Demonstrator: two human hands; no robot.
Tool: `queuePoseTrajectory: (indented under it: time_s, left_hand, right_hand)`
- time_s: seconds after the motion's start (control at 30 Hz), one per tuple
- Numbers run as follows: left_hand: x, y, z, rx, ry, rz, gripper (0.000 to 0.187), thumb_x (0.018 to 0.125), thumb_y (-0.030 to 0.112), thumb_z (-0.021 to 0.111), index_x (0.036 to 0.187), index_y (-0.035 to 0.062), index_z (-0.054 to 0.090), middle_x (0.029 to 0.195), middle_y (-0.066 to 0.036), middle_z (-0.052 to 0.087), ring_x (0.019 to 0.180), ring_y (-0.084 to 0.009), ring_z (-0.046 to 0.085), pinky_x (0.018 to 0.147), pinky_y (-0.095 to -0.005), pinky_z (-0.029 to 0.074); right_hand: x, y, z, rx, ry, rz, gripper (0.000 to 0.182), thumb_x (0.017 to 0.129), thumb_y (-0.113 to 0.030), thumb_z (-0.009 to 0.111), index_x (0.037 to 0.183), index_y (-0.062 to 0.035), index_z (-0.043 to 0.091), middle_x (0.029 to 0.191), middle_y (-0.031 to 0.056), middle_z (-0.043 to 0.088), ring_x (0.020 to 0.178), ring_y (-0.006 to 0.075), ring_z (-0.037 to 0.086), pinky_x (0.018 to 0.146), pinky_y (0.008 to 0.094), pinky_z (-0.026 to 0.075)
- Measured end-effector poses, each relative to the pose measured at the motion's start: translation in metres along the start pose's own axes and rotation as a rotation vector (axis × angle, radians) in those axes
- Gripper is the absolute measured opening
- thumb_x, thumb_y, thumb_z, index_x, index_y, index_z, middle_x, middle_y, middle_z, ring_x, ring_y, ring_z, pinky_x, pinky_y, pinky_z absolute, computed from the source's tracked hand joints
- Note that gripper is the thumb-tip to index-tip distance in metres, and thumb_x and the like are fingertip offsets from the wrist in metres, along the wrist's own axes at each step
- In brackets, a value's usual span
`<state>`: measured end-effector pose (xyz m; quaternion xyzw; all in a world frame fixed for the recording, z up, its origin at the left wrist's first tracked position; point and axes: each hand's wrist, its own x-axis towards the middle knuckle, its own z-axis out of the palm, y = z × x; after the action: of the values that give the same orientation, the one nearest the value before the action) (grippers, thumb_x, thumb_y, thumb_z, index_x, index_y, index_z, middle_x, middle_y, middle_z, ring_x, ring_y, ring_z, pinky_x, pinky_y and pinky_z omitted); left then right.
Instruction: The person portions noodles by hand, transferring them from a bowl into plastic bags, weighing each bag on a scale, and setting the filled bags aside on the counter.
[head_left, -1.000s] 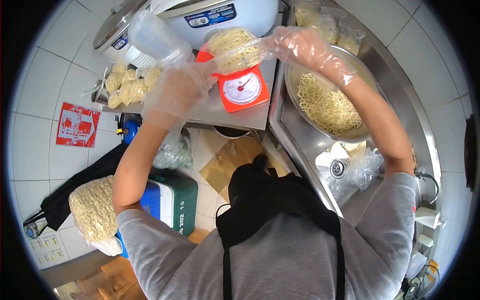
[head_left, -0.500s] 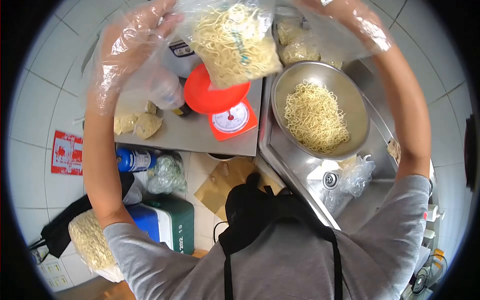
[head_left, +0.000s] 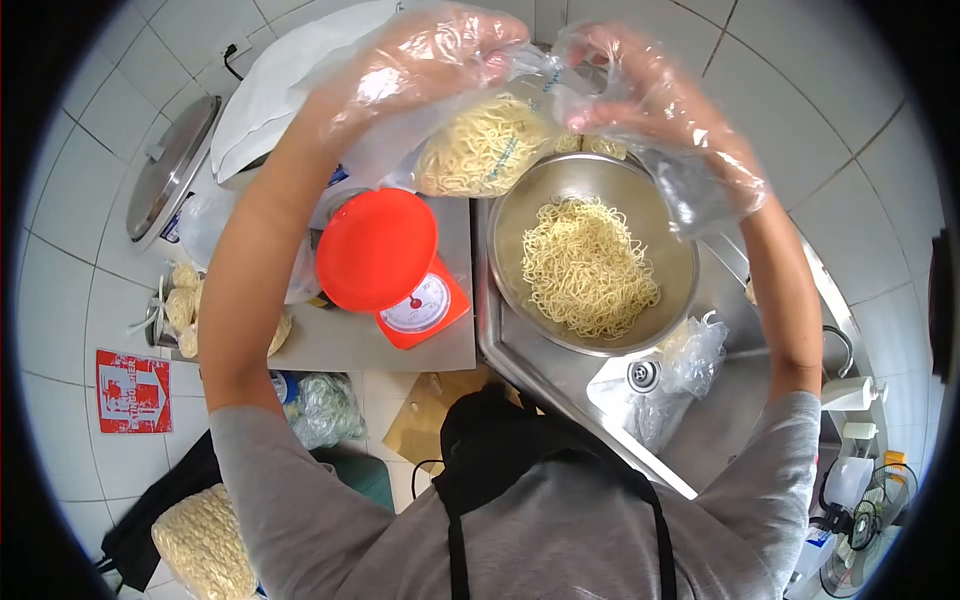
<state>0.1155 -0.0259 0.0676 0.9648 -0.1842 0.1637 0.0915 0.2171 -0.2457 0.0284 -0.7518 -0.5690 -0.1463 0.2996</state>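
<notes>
A clear plastic bag of noodles [head_left: 490, 145] hangs beyond the scale and the bowl, its top gathered between my two hands. My left hand [head_left: 440, 65], in a clear plastic glove, is closed on the bag's top from the left. My right hand [head_left: 650, 100], gloved the same way, has its thumb and fingers curled around the gathered plastic on the other side. Below it, a large metal bowl [head_left: 675, 260] holds a heap of loose yellow noodles [head_left: 590, 265]. The red kitchen scale [head_left: 415, 305] stands left of the bowl, with a bare red pan [head_left: 375, 250].
The bowl sits over a steel sink [head_left: 735, 390] with crumpled plastic [head_left: 690, 360] near its drain. More bagged noodles [head_left: 605, 147] lie behind the bowl. On the left are a metal lid [head_left: 175, 170] and small bags [head_left: 182, 305]. A faucet [head_left: 840, 345] is at right.
My hands have come together at the top of the noodle bag, closing it up. The view has shifted, so the scale and bowl appear lower and further left.
</notes>
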Motion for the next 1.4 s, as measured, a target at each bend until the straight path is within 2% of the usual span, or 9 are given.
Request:
queuePoseTrajectory:
  time_s: [0.2,0.27,0.37,0.6,0.7,0.77,0.83,1.03,1.4]
  left_hand:
    - [-0.005,-0.025,-0.007,-0.403,-0.211,-0.103,0.021,0.084,0.024,0.057,0.092,0.0044,0.059,0.083,-0.009,0.064,0.079,-0.0290,0.059,0.072,-0.0399,0.045]
    - [-0.019,-0.026,-0.009,-0.189,-0.027,-0.148,0.028,0.085,0.011,0.060,0.074,0.0042,0.036,0.065,-0.001,0.030,0.061,-0.0116,0.031,0.056,-0.0268,0.033]
    - [-0.046,-0.038,-0.016,-0.066,0.027,-0.131,0.028,0.084,0.005,0.059,0.072,0.0053,0.033,0.067,0.001,0.027,0.063,-0.0078,0.030,0.057,-0.0247,0.033]
    - [-0.110,-0.033,-0.047,-0.026,0.238,-0.387,0.023,0.084,0.000,0.058,0.076,0.0031,0.036,0.071,-0.003,0.033,0.065,-0.0103,0.034,0.063,-0.0250,0.039]
    - [-0.141,-0.032,-0.039,0.328,0.333,-0.223,0.016,0.080,0.002,0.060,0.082,0.0009,0.044,0.075,-0.009,0.047,0.065,-0.0208,0.050,0.065,-0.0287,0.044]
    - [-0.164,-0.031,-0.019,0.427,0.395,-0.107,0.013,0.076,0.002,0.061,0.085,0.0048,0.052,0.080,-0.011,0.055,0.071,-0.0296,0.058,0.059,-0.0361,0.045]
    - [-0.189,-0.015,0.011,0.467,0.364,-0.147,0.014,0.075,0.003,0.062,0.085,0.0060,0.052,0.078,-0.011,0.054,0.069,-0.0301,0.057,0.058,-0.0367,0.044]
    - [-0.211,0.022,0.044,0.123,0.271,-0.241,0.019,0.073,0.007,0.066,0.087,0.0069,0.053,0.074,-0.009,0.055,0.066,-0.0308,0.057,0.057,-0.0380,0.045]
    - [-0.216,0.043,0.057,0.103,0.105,-0.347,0.027,0.072,0.016,0.069,0.093,0.0139,0.054,0.090,-0.009,0.058,0.073,-0.0329,0.060,0.061,-0.0419,0.049]
  right_hand:
    - [0.030,0.011,0.035,0.341,-0.038,0.208,0.057,0.073,-0.032,0.075,0.122,-0.0105,0.056,0.105,0.0078,0.061,0.094,0.0192,0.057,0.080,0.0358,0.048]
    - [0.047,0.014,0.048,0.404,-0.138,0.222,0.048,0.080,-0.032,0.070,0.119,-0.0073,0.058,0.097,0.0094,0.063,0.084,0.0156,0.058,0.075,0.0318,0.048]
    - [0.070,0.007,0.072,0.240,-0.038,0.166,0.039,0.084,-0.031,0.066,0.111,-0.0028,0.062,0.086,0.0099,0.064,0.076,0.0141,0.058,0.071,0.0304,0.048]
    - [0.100,-0.073,0.092,0.537,-0.147,0.144,0.022,0.084,-0.023,0.063,0.092,-0.0028,0.062,0.090,0.0112,0.063,0.081,0.0234,0.061,0.068,0.0348,0.049]
    - [0.099,-0.083,0.130,0.233,0.132,0.004,0.018,0.089,-0.021,0.059,0.092,-0.0028,0.059,0.089,0.0084,0.063,0.078,0.0171,0.060,0.066,0.0309,0.048]
    - [0.085,-0.087,0.142,0.343,0.110,-0.018,0.020,0.082,-0.020,0.060,0.088,-0.0006,0.063,0.083,0.0201,0.062,0.073,0.0354,0.059,0.067,0.0390,0.047]
    - [0.055,-0.081,0.171,0.281,0.328,-0.212,0.017,0.082,-0.018,0.062,0.082,-0.0008,0.061,0.075,0.0139,0.062,0.065,0.0187,0.058,0.064,0.0322,0.047]
    - [-0.007,-0.093,0.159,0.401,-0.115,0.194,0.015,0.076,-0.014,0.069,0.083,-0.0025,0.063,0.075,0.0093,0.061,0.070,0.0167,0.060,0.066,0.0302,0.048]
    - [-0.049,-0.074,0.137,0.394,-0.154,0.180,0.032,0.069,-0.018,0.074,0.094,-0.0063,0.057,0.083,0.0072,0.060,0.077,0.0222,0.059,0.072,0.0331,0.047]
